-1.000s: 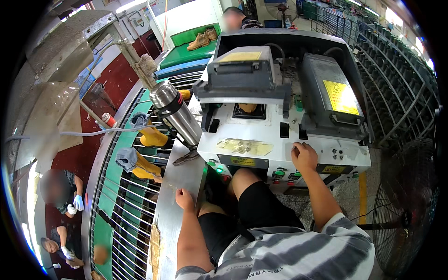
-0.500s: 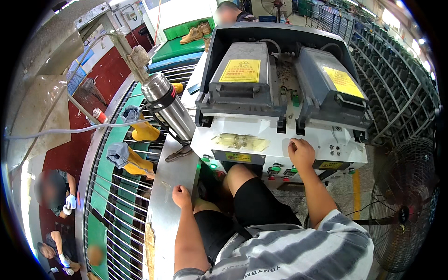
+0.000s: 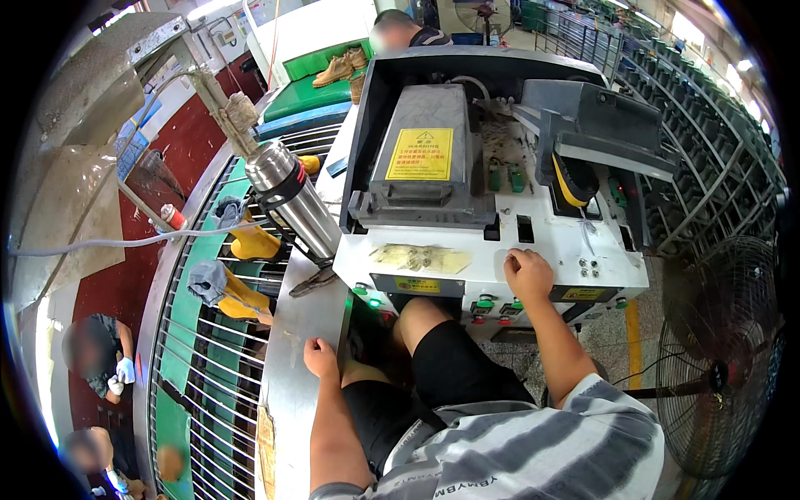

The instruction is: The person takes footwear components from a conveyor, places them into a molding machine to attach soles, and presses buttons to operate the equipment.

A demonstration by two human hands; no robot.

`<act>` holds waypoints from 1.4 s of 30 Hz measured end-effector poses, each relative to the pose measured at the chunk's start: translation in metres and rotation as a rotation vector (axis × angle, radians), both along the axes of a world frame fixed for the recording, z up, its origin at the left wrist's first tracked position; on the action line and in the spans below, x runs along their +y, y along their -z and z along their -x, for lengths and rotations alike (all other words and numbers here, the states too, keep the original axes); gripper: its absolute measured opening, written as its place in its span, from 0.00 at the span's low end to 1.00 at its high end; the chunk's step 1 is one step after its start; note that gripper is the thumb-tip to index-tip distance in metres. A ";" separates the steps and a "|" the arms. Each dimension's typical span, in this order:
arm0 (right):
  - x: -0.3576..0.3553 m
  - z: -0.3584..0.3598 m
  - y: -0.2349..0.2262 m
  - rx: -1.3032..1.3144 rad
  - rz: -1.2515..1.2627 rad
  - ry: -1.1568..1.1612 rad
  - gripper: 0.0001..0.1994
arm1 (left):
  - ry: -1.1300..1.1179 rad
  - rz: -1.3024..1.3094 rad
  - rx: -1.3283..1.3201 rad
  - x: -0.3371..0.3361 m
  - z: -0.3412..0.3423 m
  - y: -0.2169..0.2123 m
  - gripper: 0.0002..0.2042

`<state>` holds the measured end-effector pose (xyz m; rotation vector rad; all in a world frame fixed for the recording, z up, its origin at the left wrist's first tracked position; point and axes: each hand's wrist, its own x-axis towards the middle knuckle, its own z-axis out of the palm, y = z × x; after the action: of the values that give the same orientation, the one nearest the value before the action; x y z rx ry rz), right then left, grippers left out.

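Observation:
My right hand [image 3: 528, 275] rests with curled fingers on the white front panel of a two-station machine [image 3: 508, 237]; nothing shows in it. On the steel bench top [image 3: 292, 354], my left hand [image 3: 321, 357] lies closed, and no held thing is visible there either. The right grey cover [image 3: 612, 142] stands raised, and beneath it is a shoe with a yellow side and dark sole [image 3: 572, 181]. Over the left station the grey cover [image 3: 429, 137] with its yellow label is down. Green and red push buttons [image 3: 485, 302] sit below my right hand.
A steel thermos [image 3: 292, 200] stands on the bench beside a dark flat piece [image 3: 313, 282]. Yellow boots [image 3: 233, 297] lie on the roller conveyor [image 3: 218, 358] at left. A large fan [image 3: 717, 375] is at right. Tan shoes [image 3: 333, 71] sit behind; other people work at left and back.
The right cover has swung up and uncovered the shoe under it. My hands stay nearly in place; the whole view has shifted slightly.

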<state>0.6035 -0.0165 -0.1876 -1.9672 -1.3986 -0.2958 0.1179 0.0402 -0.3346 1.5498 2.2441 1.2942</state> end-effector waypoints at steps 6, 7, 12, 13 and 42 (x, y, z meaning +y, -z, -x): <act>-0.001 -0.001 -0.001 -0.007 -0.029 -0.017 0.06 | -0.029 0.015 0.012 -0.001 0.000 0.001 0.08; -0.001 0.000 -0.002 -0.006 -0.033 -0.021 0.06 | -0.030 0.003 0.016 -0.001 0.000 0.002 0.08; -0.002 -0.002 -0.001 -0.003 -0.027 -0.021 0.06 | -0.029 -0.023 0.020 -0.001 0.000 0.006 0.08; -0.002 -0.002 -0.002 -0.004 -0.026 -0.023 0.06 | -0.029 -0.018 0.014 -0.001 0.001 0.007 0.08; -0.006 -0.005 -0.008 0.017 0.021 -0.052 0.07 | -0.024 -0.005 -0.007 -0.012 -0.001 -0.001 0.08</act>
<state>0.6082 -0.0229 -0.1793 -1.9425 -1.4449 -0.2410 0.1193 0.0283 -0.3333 1.5225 2.2632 1.3108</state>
